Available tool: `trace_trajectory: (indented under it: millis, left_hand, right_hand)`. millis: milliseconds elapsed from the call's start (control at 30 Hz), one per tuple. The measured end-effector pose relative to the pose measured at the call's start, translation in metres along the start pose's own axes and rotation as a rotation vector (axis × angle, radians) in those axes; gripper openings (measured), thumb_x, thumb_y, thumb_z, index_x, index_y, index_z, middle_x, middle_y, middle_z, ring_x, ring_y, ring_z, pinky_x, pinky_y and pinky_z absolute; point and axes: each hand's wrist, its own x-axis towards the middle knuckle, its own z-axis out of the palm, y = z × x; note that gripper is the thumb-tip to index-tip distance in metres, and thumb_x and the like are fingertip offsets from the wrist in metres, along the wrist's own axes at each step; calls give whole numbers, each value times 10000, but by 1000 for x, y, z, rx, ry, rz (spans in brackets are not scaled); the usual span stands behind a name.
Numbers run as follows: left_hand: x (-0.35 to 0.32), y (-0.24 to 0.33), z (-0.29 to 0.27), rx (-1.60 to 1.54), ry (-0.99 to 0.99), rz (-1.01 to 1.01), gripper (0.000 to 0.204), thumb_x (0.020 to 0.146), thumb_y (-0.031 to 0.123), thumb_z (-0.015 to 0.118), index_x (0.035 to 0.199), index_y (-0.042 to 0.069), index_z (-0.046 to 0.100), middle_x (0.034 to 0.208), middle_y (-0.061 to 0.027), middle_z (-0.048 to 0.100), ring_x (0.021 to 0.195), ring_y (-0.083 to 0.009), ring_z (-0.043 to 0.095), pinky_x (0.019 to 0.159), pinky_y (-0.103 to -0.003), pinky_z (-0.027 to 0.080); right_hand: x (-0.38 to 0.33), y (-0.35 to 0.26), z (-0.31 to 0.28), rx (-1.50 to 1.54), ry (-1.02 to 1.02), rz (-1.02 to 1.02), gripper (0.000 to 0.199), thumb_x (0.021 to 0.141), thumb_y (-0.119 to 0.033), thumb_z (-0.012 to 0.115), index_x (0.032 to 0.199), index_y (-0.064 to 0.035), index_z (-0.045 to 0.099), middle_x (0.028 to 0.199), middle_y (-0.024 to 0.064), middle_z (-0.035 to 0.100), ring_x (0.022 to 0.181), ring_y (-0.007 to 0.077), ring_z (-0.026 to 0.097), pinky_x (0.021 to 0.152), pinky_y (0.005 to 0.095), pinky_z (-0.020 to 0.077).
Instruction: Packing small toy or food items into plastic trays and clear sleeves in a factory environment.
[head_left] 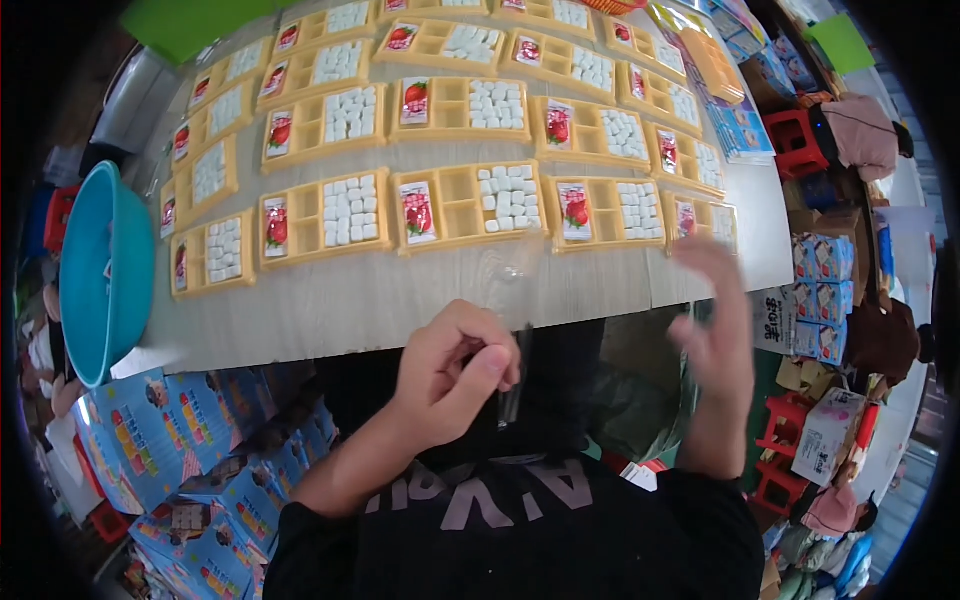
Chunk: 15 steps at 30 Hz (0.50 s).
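Observation:
My left hand is closed just off the table's near edge, its fingers curled round a long, thin, clear plastic piece. The upper part of that see-through piece is blurred, so its exact kind cannot be made out. To the right, my right hand is raised and smeared by motion, with thumb and fingers apart and nothing visible between them. Its fingertips are nearest to the rightmost front tray. Ahead of my left hand lies a yellow plastic tray with white marshmallows and a strawberry-printed sachet.
Several similar yellow trays stand in rows across the table. A teal basin is at the left edge, above stacked blue cartons. At right are red stools, a pink-clad person and boxes.

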Motion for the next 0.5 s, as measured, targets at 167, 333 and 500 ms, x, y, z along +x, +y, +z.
trace_trajectory:
  millis: [167,333,500]
  left_hand:
    - [-8,-5,1,11,-29,53,75,978,54,567,1018,3,530,855,-65,602,741,-97,592,664,-232,486]
    - [-13,-6,0,131,47,107,94,954,61,619,1006,19,553,869,-48,622,718,-97,601,656,-236,482]
    - [-16,-12,-8,38,39,202,113,956,92,635,992,26,550,850,-42,618,735,-106,597,690,-257,480]
  right_hand:
    - [15,-69,86,618,-284,20,761,874,-544,648,1360,-13,402,1403,227,392,1332,336,385,1119,423,275]
    - [12,-80,128,1057,-116,58,503,974,-379,574,1263,-8,396,1405,233,404,1326,376,396,1067,456,345]
    - [14,-89,143,1096,-140,12,478,1017,-385,487,1282,-6,363,1431,238,375,1321,330,413,1100,420,318]
